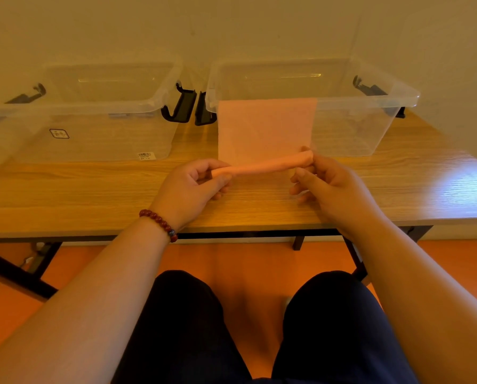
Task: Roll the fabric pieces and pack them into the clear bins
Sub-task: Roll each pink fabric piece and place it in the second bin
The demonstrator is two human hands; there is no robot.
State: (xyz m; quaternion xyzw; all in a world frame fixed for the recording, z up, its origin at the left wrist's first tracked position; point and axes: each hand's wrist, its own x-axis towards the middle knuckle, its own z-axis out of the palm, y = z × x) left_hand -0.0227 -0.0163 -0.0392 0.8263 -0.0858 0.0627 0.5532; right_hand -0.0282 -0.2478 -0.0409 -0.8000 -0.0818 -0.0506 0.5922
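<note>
**Roll begun, with the tail hanging off the bin rim**

The main risk is a lopsided roll. The rolled end [262, 166] already sits higher at the right than at the left, so if one side turns faster the layers will probably spiral into a cone. It looks thin and soft, and a slack pinch could let it spring open. The unrolled part hangs from the near rim of the right clear bin [409, 96]. A hard pull toward the person could drag it off the rim in a heap, or shift the light, seemingly empty bin on the worktop [93, 195]. The black latches [183, 106] between the two bins are close to the cloth's left edge and might snag it.

The left grip [193, 184] pinches the left tip of the roll between thumb and curled fingers. The right grip [328, 184] closes round the right tip in the same way.

The pink fabric piece [265, 126] is a pale, smooth rectangle with no creases, and it is thin enough to drape flat down the bin's front wall. Its lower end is wound into a narrow tube held just above the worktop, in front of the right bin. The left clear bin [93, 134] stands beside it, and I can see no cloth inside.
</note>
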